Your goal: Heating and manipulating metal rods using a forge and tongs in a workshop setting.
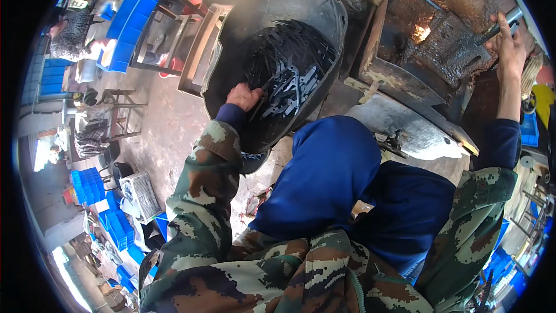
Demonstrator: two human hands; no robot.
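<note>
My left hand [244,97] is inside a big black tub [278,3], its fingers curled at the left edge of a heap of thin metal strips [292,84]. What these fingers grip, if anything, is hidden. Some strips are dark, others shine silver. On the far right, my right hand [509,52] is closed around a grey metal bar handle [503,26]. That bar reaches toward a greasy, dark metal block [449,46] of a machine. A bright glint shows on the wet-looking surface left of the block.
A worn tray edge [399,78] and a pale metal plate [405,124] lie between the machine and my knees. Left of the tub stands a wooden frame [197,52] with a blue bin [130,29] beyond. A person [72,37] sits at far left. Several blue crates [116,223] stand lower left.
</note>
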